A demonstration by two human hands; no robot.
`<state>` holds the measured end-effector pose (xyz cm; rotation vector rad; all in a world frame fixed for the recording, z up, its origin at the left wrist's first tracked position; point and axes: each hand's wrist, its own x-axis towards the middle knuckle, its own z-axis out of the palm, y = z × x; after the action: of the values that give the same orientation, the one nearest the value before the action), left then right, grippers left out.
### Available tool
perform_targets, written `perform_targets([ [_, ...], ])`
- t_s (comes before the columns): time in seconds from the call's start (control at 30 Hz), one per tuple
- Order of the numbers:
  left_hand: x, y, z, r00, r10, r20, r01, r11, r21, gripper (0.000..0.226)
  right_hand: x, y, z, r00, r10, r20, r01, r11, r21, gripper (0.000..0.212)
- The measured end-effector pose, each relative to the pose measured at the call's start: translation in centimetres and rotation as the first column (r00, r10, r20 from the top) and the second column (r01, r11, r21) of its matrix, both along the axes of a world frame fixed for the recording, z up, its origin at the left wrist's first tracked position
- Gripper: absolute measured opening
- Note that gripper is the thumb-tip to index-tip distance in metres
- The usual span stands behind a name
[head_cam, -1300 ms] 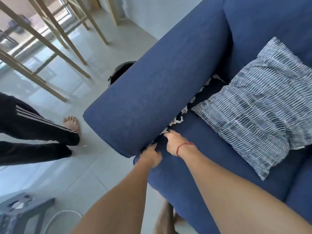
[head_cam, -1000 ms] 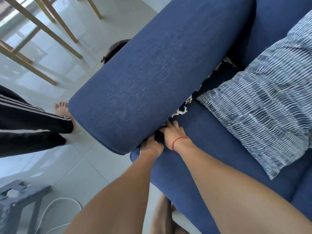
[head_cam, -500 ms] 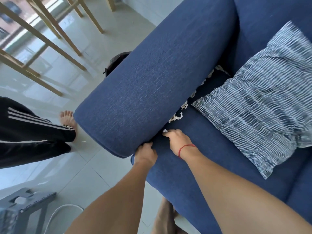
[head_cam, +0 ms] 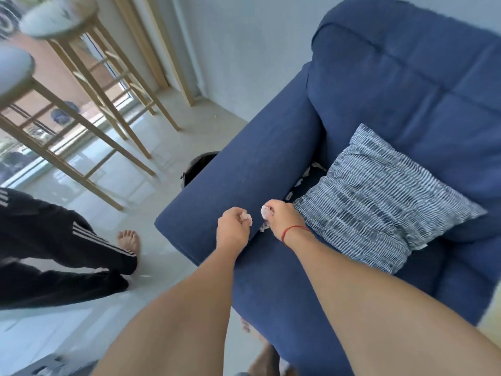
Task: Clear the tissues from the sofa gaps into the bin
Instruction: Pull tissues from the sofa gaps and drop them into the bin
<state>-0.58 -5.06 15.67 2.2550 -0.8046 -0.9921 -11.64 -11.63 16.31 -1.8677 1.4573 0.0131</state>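
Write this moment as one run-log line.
left hand: holds tissue | right hand: holds second tissue | gap: more tissues inside | bin: behind armrest

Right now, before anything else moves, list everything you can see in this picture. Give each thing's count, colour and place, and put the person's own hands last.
sofa: 1, dark blue, fills the right side
cushion: 1, blue and white striped, on the seat
gap tissues: several bits, white, in the gap between the armrest and the seat
bin: 1, black, on the floor behind the armrest, mostly hidden
stools: 2, wooden legs and pale seats, top left
another person's legs: black trousers with white stripes, bare foot, on the floor at left
floor: pale tiles
left hand: above the armrest, grips a white tissue wad
right hand: above the gap, grips a second tissue wad
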Motion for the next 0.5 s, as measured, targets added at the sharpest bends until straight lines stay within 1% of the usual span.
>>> perform_targets([
  [0.03,0.4,-0.5,1.3,1.000,-0.002,0.014,0.003,1.000,-0.022,0.014,0.3,-0.4,1.4,1.000,-0.014,0.021,0.014,1.000,-0.012,0.023],
  [0.07,0.9,-1.0,2.7,0.999,-0.003,0.033,0.005,0.999,-0.053,0.014,0.7,-0.8,2.8,0.999,-0.019,0.039,0.021,0.999,-0.036,0.023],
  [0.13,1.9,-1.6,5.2,0.997,0.001,0.077,0.007,0.995,-0.102,0.026,1.7,-1.5,5.6,0.997,-0.021,0.070,0.026,0.997,-0.073,0.023],
  [0.27,4.6,-2.5,8.3,0.995,0.002,0.099,0.013,0.989,-0.145,0.027,4.1,-3.4,9.7,0.989,-0.045,0.137,0.055,0.996,-0.070,0.026],
  [0.4,8.6,-4.1,9.2,0.993,0.031,0.117,-0.008,0.982,-0.189,0.026,7.0,-6.2,10.7,0.974,-0.101,0.202,0.108,0.994,-0.022,0.026],
  [0.5,11.8,-5.1,8.7,0.994,0.076,0.080,-0.062,0.984,-0.165,0.024,9.9,-7.7,10.0,0.976,-0.100,0.193,0.099,0.995,0.017,0.027],
])
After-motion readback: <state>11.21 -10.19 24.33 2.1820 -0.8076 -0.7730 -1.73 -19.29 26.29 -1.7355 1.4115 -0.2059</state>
